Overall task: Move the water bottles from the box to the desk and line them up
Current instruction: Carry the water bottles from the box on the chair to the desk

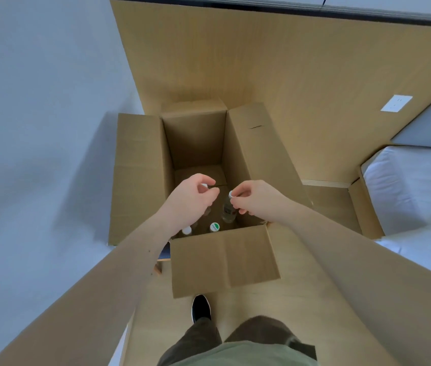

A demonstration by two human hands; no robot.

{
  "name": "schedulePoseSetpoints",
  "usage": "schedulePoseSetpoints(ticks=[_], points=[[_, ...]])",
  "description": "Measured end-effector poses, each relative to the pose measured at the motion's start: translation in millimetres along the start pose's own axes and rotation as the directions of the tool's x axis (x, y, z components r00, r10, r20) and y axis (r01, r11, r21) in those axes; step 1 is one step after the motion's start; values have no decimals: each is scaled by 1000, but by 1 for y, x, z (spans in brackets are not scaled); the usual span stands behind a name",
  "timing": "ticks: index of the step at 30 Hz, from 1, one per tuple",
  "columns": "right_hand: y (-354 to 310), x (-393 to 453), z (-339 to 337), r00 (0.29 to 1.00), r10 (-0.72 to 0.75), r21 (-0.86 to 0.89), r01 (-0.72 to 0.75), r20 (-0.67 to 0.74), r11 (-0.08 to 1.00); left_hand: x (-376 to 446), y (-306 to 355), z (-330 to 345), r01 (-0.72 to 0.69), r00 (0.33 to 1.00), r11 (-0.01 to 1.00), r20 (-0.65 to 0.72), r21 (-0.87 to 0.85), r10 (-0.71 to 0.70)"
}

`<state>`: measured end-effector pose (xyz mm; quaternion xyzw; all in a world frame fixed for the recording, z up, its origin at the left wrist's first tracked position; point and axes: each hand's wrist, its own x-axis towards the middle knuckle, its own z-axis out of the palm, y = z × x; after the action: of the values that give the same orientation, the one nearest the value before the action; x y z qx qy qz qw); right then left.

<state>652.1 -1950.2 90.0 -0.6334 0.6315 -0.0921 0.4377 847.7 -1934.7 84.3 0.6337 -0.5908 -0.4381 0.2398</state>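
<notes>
Two bottles are pinched by their caps inside the open box (195, 143), one by the left hand (192, 195), one by the right hand (255, 198). The right bottle (228, 210) is seen hanging upright, long axis vertical, directly below curled fingers; the left bottle (205, 186) is largely hidden by its hand. Two more capped bottles (214, 227) are left standing near the box's front wall. Both bottles must probably be drawn straight up, each hand equally near its own.
</notes>
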Motion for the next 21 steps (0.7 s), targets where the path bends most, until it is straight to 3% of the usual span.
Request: schedulePoseSetpoints(ticks=[9, 21], points=[[6, 57, 9, 995, 78, -45, -75, 64, 996, 53, -30, 0, 125, 988, 992, 84, 18, -126], [36, 131, 20, 975, 158, -127, -138, 159, 982, 123, -70, 44, 372, 902, 924, 199, 90, -383]])
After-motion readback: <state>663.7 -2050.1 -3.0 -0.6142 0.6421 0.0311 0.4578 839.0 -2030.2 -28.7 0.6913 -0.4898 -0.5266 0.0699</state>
